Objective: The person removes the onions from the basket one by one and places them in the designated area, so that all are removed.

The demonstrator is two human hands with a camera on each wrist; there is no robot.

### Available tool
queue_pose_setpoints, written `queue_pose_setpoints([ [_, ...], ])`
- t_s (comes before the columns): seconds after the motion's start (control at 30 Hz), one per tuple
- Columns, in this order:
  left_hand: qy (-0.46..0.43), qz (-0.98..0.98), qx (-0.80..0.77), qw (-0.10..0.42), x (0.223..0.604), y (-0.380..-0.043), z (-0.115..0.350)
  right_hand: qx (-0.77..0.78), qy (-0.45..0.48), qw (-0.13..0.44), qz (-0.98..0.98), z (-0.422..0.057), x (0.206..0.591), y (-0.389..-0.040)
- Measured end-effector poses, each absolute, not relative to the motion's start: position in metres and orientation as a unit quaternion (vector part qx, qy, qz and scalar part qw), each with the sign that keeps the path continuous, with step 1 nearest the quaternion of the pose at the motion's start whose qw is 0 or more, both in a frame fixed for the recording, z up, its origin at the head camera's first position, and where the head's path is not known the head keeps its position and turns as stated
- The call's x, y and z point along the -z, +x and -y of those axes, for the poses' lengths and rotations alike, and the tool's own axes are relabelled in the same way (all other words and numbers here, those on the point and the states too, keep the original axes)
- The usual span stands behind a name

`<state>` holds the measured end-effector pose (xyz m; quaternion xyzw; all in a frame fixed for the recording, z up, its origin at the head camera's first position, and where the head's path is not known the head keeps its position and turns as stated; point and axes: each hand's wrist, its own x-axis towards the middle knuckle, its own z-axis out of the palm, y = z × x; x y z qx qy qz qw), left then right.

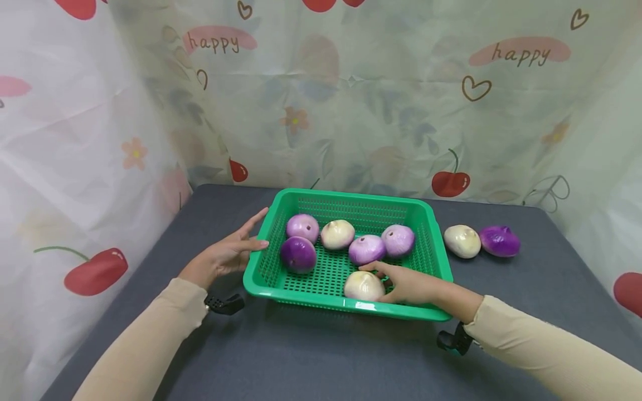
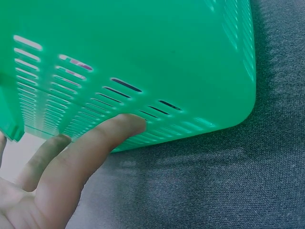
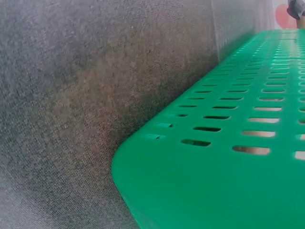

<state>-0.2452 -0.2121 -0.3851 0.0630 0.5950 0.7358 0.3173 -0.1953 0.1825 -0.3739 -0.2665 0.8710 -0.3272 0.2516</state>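
Right hand [image 1: 412, 284] grips upward-pointing white onion [image 1: 362, 286] in basket [image 1: 311, 297] stretching sideways.

in the head view you can read one word, twice, on the pale, thin curtain printed with flowers and cherries [image 1: 361, 133] at the back. in the upper left of the frame you see "happy" in thin, brown, handwriting-style lower-case letters [image 1: 214, 43], over a pink oval patch [image 1: 246, 38]. in the upper right you read "happy" again, in similar brown lettering [image 1: 521, 54], over a second pink oval patch [image 1: 560, 49].
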Motion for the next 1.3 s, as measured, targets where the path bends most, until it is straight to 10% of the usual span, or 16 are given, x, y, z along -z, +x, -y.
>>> queue_pose_setpoints([
  [0.6, 0.059, -0.598, -0.735, 0.313, 0.385, -0.245, 0.212, 0.491, -0.26, 0.158, -0.816, -0.202, 0.338, -0.191],
  [1.3, 0.058, -0.609, -0.729, 0.308, 0.387, -0.247, 0.212, 0.449, -0.056, -0.018, -0.892, -0.336, 0.306, -0.214],
])
